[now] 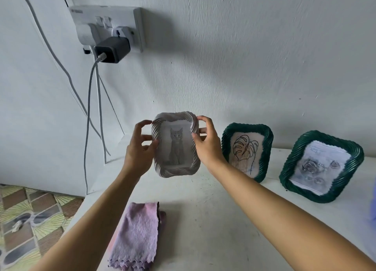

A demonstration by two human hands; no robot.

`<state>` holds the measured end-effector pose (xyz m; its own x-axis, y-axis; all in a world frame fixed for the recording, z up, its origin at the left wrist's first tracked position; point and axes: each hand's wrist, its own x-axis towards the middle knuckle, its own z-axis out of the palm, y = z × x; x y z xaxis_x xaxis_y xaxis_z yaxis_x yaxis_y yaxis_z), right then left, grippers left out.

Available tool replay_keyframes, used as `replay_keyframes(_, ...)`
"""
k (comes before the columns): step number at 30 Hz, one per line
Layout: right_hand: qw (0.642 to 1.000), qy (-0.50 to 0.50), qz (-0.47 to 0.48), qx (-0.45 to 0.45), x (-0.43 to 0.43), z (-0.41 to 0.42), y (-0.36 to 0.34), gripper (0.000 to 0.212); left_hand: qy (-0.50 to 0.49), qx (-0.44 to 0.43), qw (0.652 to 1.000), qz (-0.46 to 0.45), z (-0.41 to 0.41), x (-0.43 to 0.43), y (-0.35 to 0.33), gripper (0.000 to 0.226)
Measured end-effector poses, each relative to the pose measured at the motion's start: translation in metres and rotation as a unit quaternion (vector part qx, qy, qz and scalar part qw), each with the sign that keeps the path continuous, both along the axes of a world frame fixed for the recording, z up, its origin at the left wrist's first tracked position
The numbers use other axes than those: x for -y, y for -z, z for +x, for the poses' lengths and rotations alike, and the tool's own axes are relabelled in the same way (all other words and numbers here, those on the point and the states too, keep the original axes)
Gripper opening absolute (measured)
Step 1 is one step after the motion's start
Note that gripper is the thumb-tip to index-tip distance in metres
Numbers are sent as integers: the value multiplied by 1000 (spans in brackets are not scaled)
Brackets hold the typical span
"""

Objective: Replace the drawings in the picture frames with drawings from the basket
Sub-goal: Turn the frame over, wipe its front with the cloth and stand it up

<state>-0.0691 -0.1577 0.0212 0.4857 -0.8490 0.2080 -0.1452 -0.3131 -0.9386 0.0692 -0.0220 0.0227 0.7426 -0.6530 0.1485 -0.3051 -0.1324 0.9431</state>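
Observation:
A white rope-edged picture frame (175,170) with a grey cat drawing (176,146) is held upright above the white table. My left hand (139,148) grips its left edge and my right hand (207,143) grips its right edge. Right of it stands a dark green frame (264,148) holding a line drawing of a leaf (245,150). Further right a second green frame (354,162) leans back with a rose drawing (317,166) in it. No basket is in view.
A folded pink cloth (137,236) lies on the white table (213,209) near my left forearm. A wall socket with a black charger (113,48) and hanging cables (89,118) is at upper left. Patterned floor (30,219) shows at lower left.

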Motion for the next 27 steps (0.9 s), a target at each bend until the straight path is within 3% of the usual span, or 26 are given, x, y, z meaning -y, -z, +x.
replay_keyframes(7, 999, 18, 22, 19, 13, 12, 11, 40, -9, 0, 1000, 3, 9, 15, 11, 47)
replay_keyframes(27, 998, -43, -47, -6, -2, -17, 32, 46, 12, -8, 1000, 9, -19, -13, 39, 47)
